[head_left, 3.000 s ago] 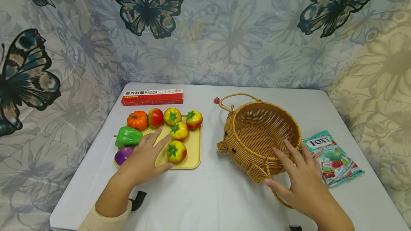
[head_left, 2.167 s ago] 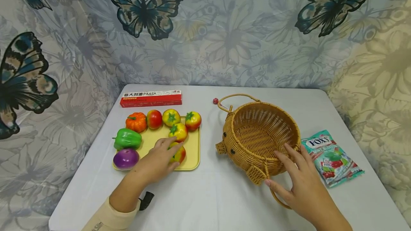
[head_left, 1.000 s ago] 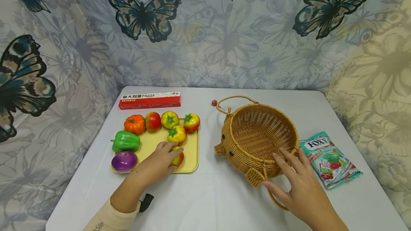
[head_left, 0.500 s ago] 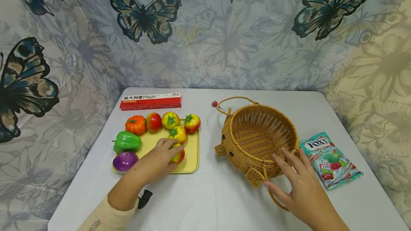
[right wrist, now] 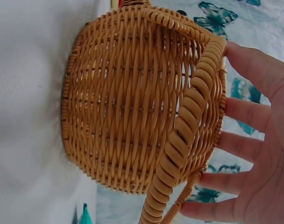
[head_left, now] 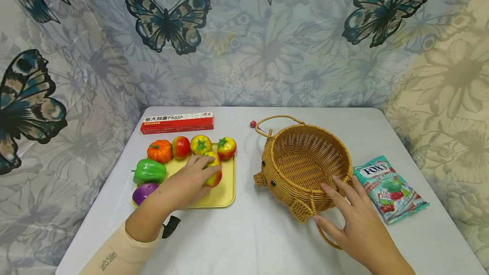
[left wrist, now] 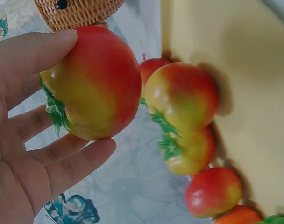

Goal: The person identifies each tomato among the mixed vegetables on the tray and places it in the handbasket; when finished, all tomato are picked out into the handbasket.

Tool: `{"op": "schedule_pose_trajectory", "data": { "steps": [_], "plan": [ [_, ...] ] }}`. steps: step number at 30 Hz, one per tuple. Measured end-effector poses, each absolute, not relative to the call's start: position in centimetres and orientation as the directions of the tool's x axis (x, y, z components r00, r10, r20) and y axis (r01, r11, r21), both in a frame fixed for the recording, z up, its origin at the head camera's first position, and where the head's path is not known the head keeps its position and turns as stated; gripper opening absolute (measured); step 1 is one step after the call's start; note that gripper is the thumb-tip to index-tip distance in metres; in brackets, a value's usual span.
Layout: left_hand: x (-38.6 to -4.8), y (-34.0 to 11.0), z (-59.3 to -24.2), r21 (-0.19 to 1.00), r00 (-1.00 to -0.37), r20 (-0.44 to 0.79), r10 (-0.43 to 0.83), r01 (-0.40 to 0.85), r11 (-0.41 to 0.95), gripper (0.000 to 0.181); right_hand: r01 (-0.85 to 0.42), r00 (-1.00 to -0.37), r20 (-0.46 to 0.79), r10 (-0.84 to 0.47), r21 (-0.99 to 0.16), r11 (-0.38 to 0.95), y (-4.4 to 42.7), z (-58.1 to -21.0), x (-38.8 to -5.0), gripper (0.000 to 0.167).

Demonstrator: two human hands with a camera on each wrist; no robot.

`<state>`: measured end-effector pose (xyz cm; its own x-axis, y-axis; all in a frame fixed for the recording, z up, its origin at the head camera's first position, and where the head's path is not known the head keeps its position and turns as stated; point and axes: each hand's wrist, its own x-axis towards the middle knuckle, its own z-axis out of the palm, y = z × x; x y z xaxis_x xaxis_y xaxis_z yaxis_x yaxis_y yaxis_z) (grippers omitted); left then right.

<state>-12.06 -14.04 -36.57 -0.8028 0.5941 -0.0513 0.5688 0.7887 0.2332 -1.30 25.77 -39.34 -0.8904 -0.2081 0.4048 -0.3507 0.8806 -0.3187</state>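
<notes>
Two hands show in the head view, over a white table [head_left: 252,237]. The left hand [head_left: 185,183] curls thumb and fingers round a red-and-yellow tomato [head_left: 216,179] at a yellow tray [head_left: 228,196]; its back covers much of that tomato, so whether it touches the tray cannot be told. The left forearm partly hides a purple vegetable [head_left: 143,191]. The right hand [head_left: 353,220], fingers apart and relaxed, is at the near rim of a wicker basket [head_left: 286,192], just beside a candy bag [head_left: 395,192].

In the left wrist view, thumb and fingertips bear on opposite sides of the tomato. Its glossy skin suggests a light, fairly stiff imitation, a little slippery and hard to bruise; across the widest part seems the best hold, off the leafy cap [left wrist: 57,109]. Other tomatoes [left wrist: 184,95] overlap beyond, one mostly hidden.

In the right wrist view, fingertips lie along the basket's rim, the thumb by the root of a wrapped handle [right wrist: 179,135]; their pressure is unclear. The basket looks light and springy, the rim its surest hold. Most of its inside is hidden, the handle is cut off below, and a teal scrap [right wrist: 85,215] is too cropped to name.
</notes>
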Motion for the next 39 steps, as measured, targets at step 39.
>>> {"op": "schedule_pose_trajectory", "data": {
  "steps": [39],
  "plan": [
    [-15.8, -4.8, -28.1, 0.081, -0.559, 0.045, 0.828, 0.828, 0.554, 0.051, -0.324, -0.902, 0.391, -0.181, -0.338, 0.884, 25.7, -39.6, -1.2, 0.075]
  ]
}}
